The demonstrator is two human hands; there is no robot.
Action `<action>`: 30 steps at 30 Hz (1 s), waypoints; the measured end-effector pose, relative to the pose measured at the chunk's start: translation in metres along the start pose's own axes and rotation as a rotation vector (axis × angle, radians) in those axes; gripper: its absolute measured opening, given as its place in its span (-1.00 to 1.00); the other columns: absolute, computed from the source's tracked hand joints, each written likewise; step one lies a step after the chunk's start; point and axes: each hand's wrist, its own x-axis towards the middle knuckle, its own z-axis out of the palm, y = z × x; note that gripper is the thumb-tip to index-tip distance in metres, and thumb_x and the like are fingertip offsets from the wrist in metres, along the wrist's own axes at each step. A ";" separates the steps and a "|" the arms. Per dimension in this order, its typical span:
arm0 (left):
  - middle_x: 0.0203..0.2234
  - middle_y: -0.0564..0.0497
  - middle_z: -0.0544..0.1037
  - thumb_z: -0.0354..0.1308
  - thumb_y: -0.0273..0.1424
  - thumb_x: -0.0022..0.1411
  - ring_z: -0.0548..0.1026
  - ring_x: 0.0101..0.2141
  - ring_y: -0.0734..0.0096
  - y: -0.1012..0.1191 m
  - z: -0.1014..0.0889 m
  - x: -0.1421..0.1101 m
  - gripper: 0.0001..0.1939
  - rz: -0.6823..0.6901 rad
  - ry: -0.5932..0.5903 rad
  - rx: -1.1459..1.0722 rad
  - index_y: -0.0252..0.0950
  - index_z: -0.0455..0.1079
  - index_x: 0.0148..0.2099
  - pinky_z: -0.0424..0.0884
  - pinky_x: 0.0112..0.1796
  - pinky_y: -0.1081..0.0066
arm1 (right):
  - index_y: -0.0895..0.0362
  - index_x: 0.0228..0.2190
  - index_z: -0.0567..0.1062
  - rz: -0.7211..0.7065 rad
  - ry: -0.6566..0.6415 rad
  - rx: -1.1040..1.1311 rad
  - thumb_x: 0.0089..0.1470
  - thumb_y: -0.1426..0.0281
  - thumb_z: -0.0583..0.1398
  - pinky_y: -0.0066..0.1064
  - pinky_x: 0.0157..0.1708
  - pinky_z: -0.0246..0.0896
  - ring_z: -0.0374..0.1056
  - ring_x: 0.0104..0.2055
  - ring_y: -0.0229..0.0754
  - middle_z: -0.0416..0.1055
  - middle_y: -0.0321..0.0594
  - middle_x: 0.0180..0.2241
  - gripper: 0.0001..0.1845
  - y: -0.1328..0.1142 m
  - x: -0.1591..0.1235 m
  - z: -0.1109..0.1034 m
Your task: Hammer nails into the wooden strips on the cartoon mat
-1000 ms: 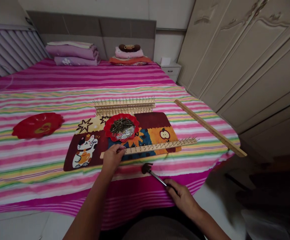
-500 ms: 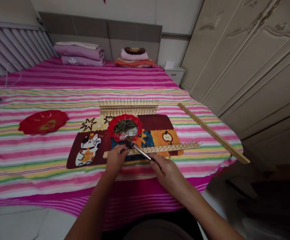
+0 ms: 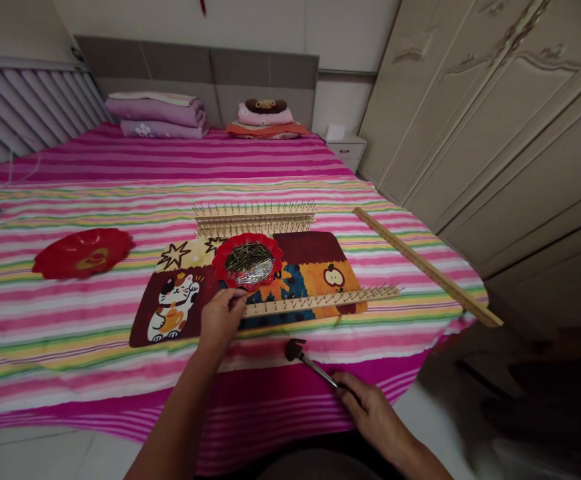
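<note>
A narrow wooden strip [image 3: 320,303] with a row of nails standing along it lies across the near edge of a patchwork cat-print mat [image 3: 315,247], toward the middle of the bed. The left hand [image 3: 221,317] is curled closed over the strip's left end, hiding that end from view. The right hand [image 3: 373,417] is closed around the dark grip of a small claw hammer [image 3: 311,366], down by the near edge of the bed. Its metal shaft slants up and left, and its dark head sits just short of the mat, apart from the strip.

Just past the left hand, a scalloped red dish [image 3: 248,237] on the mat's far edge holds a heap of loose nails [image 3: 249,261], with something shiny among them. Beyond it, nailed strips [image 3: 254,219] lie stacked, points up, against that far edge.

Toward the right edge of the bed, a long bare wooden lath [image 3: 423,267] lies slanted, its near end jutting past the edge. Over on the left side sits a second red dish [image 3: 83,254], well apart from the mat — all of it on a striped pink bedspread [image 3: 95,320].
</note>
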 end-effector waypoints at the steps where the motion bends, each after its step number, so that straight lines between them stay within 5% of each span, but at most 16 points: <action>1: -0.31 0.01 0.53 0.02 -0.34 0.09 0.46 -0.31 0.37 0.002 -0.004 0.006 -0.78 0.018 0.028 0.060 -0.24 0.45 -0.26 0.31 -0.25 0.44 | 0.10 -0.22 0.45 0.012 0.009 0.005 0.13 0.34 0.00 -0.39 -0.29 0.27 0.40 -0.31 -0.14 0.49 -0.20 -0.34 -0.73 0.007 0.000 0.002; 4: -0.25 -0.07 0.53 -0.01 -0.35 0.11 0.44 -0.21 0.26 0.011 -0.011 0.030 -0.75 0.088 0.011 0.327 -0.26 0.47 -0.25 0.27 -0.19 0.35 | 0.09 -0.26 0.45 0.039 0.029 0.019 0.13 0.32 0.00 -0.40 -0.35 0.27 0.38 -0.37 -0.16 0.47 -0.24 -0.41 -0.74 0.016 0.001 0.006; 9: -0.25 -0.11 0.56 0.00 -0.36 0.07 0.42 -0.16 0.09 0.027 -0.002 0.067 -0.74 0.020 -0.219 0.633 -0.20 0.51 -0.29 0.20 -0.21 0.20 | 0.08 -0.31 0.43 0.059 0.006 0.009 0.14 0.32 -0.03 -0.43 -0.40 0.23 0.34 -0.43 -0.19 0.43 -0.28 -0.46 -0.75 0.013 0.005 0.004; 13: -0.28 -0.13 0.57 0.00 -0.37 0.03 0.45 -0.19 0.11 0.031 0.004 0.079 -0.75 -0.067 -0.336 0.684 -0.22 0.50 -0.31 0.18 -0.20 0.20 | 0.10 -0.31 0.43 0.043 0.010 0.028 0.12 0.34 -0.02 -0.42 -0.36 0.23 0.35 -0.39 -0.18 0.43 -0.26 -0.45 -0.75 0.013 0.006 0.004; 23: -0.27 -0.05 0.56 -0.04 -0.26 0.10 0.46 -0.20 0.19 0.015 -0.006 0.076 -0.74 0.048 -0.312 0.596 -0.20 0.45 -0.31 0.21 -0.23 0.30 | 0.09 -0.31 0.43 0.034 0.012 0.033 0.12 0.34 -0.02 -0.43 -0.41 0.20 0.33 -0.43 -0.20 0.43 -0.28 -0.46 -0.75 0.019 0.006 0.007; 30: -0.29 -0.09 0.57 0.08 -0.36 -0.01 0.46 -0.18 0.10 0.031 -0.001 0.085 -0.83 -0.034 -0.430 0.653 -0.20 0.49 -0.38 0.22 -0.17 0.21 | 0.11 -0.32 0.40 0.039 -0.004 0.008 0.14 0.33 -0.04 -0.44 -0.40 0.18 0.29 -0.43 -0.21 0.39 -0.27 -0.46 -0.75 0.018 0.007 0.008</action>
